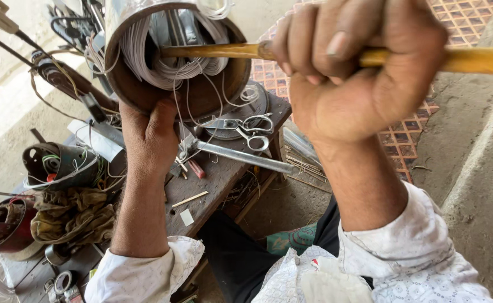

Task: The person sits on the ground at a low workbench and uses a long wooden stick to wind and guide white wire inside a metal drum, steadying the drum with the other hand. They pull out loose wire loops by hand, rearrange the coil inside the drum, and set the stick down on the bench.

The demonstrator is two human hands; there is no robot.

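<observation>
Nearest, right hand (358,73) clamps a yellow wooden stick (471,60) poking into white wire coils (168,56) inside a round metal housing (140,90), which left hand (148,137) grips underneath, above the cluttered counter (218,179).

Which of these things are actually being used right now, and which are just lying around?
In use: left hand gripping round metal housing, white wire coils inside, right hand gripping wooden stick.

Lying about: scissors, metal tool, crumpled rag, second housing.
</observation>
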